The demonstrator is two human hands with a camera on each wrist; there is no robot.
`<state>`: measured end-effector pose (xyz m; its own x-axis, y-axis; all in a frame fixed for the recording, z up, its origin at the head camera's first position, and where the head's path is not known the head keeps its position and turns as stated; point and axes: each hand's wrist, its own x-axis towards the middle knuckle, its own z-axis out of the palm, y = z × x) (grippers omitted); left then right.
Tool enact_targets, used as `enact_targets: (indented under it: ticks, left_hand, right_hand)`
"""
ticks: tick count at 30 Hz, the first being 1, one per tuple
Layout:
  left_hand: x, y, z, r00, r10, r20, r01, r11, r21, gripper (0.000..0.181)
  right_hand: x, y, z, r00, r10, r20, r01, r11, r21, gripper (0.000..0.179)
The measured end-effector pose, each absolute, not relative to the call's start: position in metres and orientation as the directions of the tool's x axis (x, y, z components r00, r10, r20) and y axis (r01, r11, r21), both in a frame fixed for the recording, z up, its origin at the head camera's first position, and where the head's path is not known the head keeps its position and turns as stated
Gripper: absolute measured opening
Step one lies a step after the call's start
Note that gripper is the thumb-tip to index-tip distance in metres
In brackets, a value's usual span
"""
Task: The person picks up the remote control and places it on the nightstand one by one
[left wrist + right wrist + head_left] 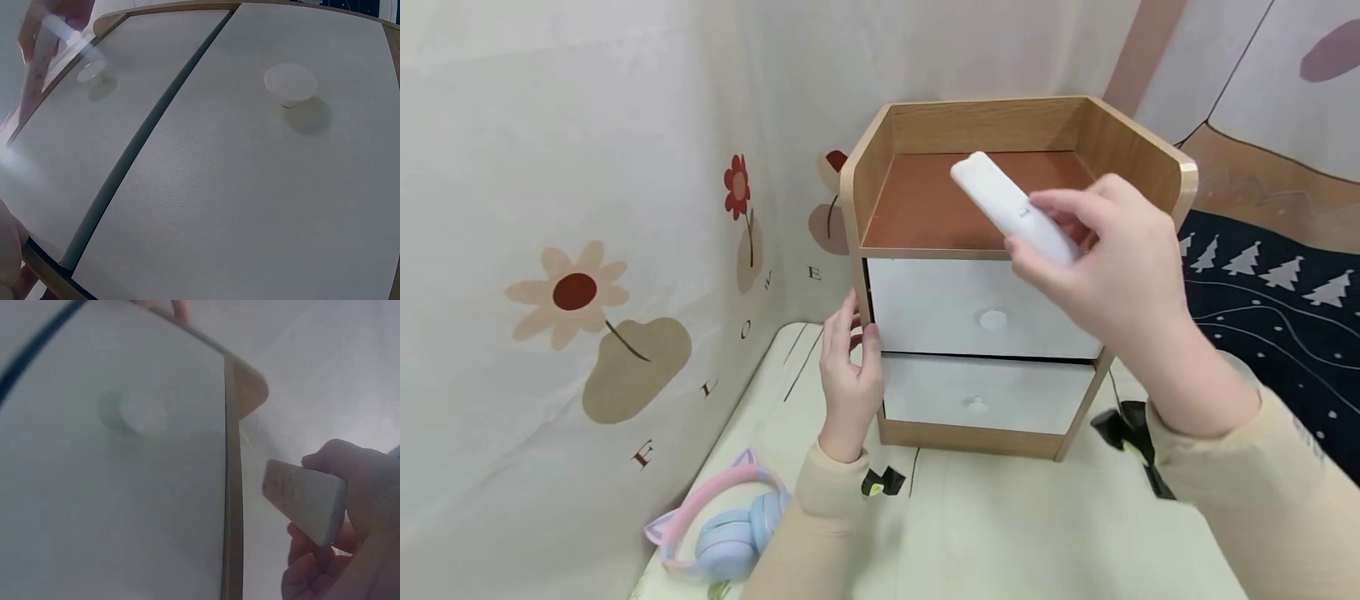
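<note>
A white remote control (pixel 1017 210) is pinched between the thumb and fingers of my right hand (pixel 1120 258), tilted in the air before the cabinet's open top shelf. Small marks like buttons show on one face of the remote control (pixel 300 497) in the right wrist view. My left hand (pixel 852 375) rests against the left side of the small wooden cabinet (pixel 985 439), its fingers extended along the edge. The upper white drawer (pixel 925 308) and lower white drawer (pixel 932 392) look closed, each with a round white knob. Both knobs also appear in the left wrist view.
Pink and blue cat-ear headphones (pixel 730 533) lie on the pale surface (pixel 1000 525) at the lower left. A flower-printed curtain (pixel 587 167) hangs behind and to the left. Dark cloth with white trees (pixel 1285 308) is on the right.
</note>
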<state>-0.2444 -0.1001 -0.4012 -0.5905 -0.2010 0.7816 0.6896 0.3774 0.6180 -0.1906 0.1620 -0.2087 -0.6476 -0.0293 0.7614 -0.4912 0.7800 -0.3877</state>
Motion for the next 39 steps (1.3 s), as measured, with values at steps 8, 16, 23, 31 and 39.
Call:
enact_targets:
  ticks: [8, 16, 23, 31, 39]
  left_hand:
    - [-0.245, -0.099, -0.4, -0.581, -0.186, 0.792, 0.697, 0.39, 0.602, 0.052]
    - [-0.245, -0.099, -0.402, -0.582, -0.181, 0.793, 0.696, 0.394, 0.601, 0.052]
    - [-0.244, -0.099, -0.404, -0.573, -0.208, 0.792, 0.698, 0.382, 0.606, 0.052]
    - [-0.243, -0.098, -0.403, -0.579, -0.206, 0.789, 0.695, 0.382, 0.609, 0.052]
    - [-0.241, -0.097, -0.398, -0.585, -0.208, 0.784, 0.696, 0.366, 0.617, 0.051]
  right_hand:
    - [-0.239, 0.149, -0.141, -0.862, -0.072, 0.502, -0.317, 0.849, -0.422, 0.044]
    - [-0.283, 0.123, -0.111, -0.955, -0.057, 0.292, -0.194, 0.863, -0.465, 0.049]
    - [-0.309, 0.097, -0.124, -0.984, -0.059, 0.17, -0.131, 0.883, -0.451, 0.05]
    - [-0.317, 0.091, -0.141, -0.988, -0.027, 0.153, -0.096, 0.881, -0.463, 0.04]
    - [-0.327, 0.084, -0.143, -0.985, -0.024, 0.171, -0.091, 0.915, -0.394, 0.037]
